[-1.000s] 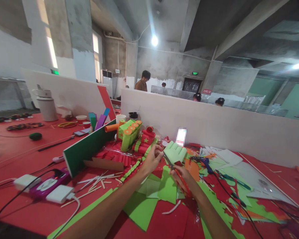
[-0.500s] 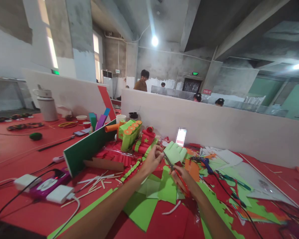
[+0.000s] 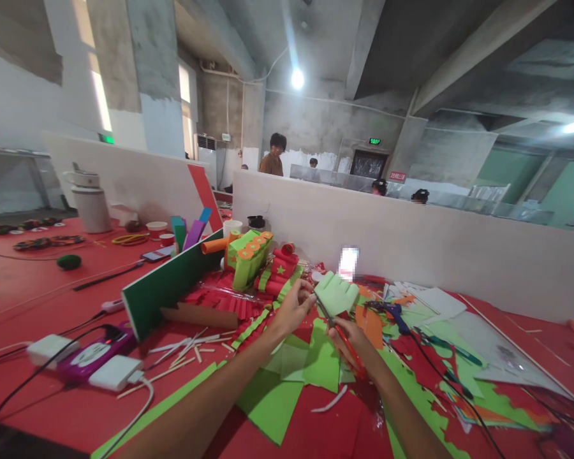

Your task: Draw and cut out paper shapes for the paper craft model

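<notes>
My right hand (image 3: 348,336) is closed around the red handles of a pair of scissors (image 3: 352,354). Their dark blades point up and left to the fingertips of my left hand (image 3: 294,307). Those fingers are pinched together at the blade tips; what they hold is too small to make out. Just beyond the blades is a pale green paper piece (image 3: 335,294) with a scalloped upper edge; I cannot tell whether it touches my left fingers. Bright green paper (image 3: 321,360) and red sheets (image 3: 318,417) lie under my hands.
Behind my left hand stand a green-and-orange paper model (image 3: 249,255) and red paper rolls (image 3: 281,268). A green board (image 3: 172,287), loose sticks (image 3: 186,350) and a purple power strip (image 3: 95,354) are leftward. Blue-handled scissors (image 3: 398,315) and paper scraps lie right. A white partition (image 3: 411,242) rises behind.
Very little differs. Both hands and the scissors stay in nearly the same place, and the pale green paper shows no clear shift.
</notes>
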Motion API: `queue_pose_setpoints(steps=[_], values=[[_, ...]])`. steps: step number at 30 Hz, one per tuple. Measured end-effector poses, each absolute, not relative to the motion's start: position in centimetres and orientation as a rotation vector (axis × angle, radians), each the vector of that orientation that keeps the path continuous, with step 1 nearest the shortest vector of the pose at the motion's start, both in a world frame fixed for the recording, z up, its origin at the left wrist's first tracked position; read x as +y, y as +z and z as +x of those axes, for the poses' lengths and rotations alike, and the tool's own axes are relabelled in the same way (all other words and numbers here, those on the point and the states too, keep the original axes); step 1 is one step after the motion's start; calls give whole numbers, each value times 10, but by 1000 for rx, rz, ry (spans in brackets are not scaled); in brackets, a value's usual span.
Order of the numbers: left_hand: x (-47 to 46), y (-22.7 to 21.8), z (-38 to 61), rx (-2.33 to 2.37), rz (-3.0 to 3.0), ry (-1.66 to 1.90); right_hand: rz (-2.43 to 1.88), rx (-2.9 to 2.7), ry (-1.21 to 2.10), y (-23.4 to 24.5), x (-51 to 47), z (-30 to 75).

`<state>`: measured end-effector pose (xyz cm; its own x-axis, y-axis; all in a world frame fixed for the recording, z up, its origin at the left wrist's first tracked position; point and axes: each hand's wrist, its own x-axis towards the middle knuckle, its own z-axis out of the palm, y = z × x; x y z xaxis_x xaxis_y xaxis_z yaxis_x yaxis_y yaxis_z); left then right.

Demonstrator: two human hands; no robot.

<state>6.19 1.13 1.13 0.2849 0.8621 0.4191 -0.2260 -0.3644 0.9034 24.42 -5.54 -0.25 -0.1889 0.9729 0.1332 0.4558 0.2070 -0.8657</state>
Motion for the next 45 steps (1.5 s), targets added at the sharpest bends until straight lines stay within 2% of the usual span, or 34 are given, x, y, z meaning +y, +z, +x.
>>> queue_pose_setpoints(steps=[7,18,28,45], values=[[12,10,62,612,1508,1316,-1315,-1749,883,-7,-49,246],[13,9,63,573,1490,1321,-1324,-1691,1017,-9,-52,244],[13,9,63,590,1469,1320,-1306,-1731,966,4,-64,240],[12,9,63,608,1492,1315,-1332,-1722,867,-1,-57,243]])
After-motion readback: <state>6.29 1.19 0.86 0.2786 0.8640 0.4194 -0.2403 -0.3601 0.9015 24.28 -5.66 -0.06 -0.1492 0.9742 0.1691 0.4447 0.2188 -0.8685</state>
